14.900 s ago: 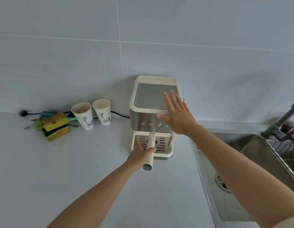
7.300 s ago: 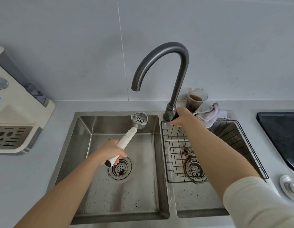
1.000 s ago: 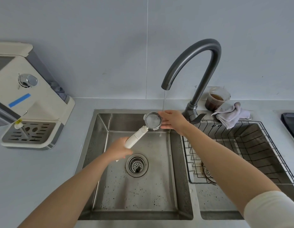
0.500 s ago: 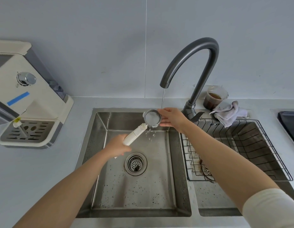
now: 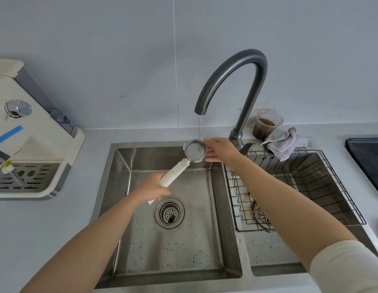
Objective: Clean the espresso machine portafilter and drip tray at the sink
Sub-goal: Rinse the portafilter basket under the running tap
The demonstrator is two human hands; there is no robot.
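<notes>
My left hand (image 5: pixel 154 189) grips the cream handle of the portafilter (image 5: pixel 195 151), holding its metal basket up over the left sink basin (image 5: pixel 171 246). A thin stream of water runs from the dark curved faucet (image 5: pixel 236 79) into the basket, which is full of water. My right hand (image 5: pixel 221 149) rests against the basket's right rim, fingers spread around it. The cream espresso machine (image 5: pixel 33 149) stands on the counter at the left, its slotted drip tray (image 5: pixel 25 180) still in place at the machine's base.
The right basin holds a black wire rack (image 5: pixel 300 187) with coffee grounds near its drain. A plastic cup of brown liquid (image 5: pixel 265 124) and a crumpled grey cloth (image 5: pixel 284 143) sit behind it. A dark cooktop (image 5: pixel 368 159) lies at the far right.
The portafilter basket has stayed under the running water and filled up. My right hand has kept its place at the rim. Only the view has shifted slightly.
</notes>
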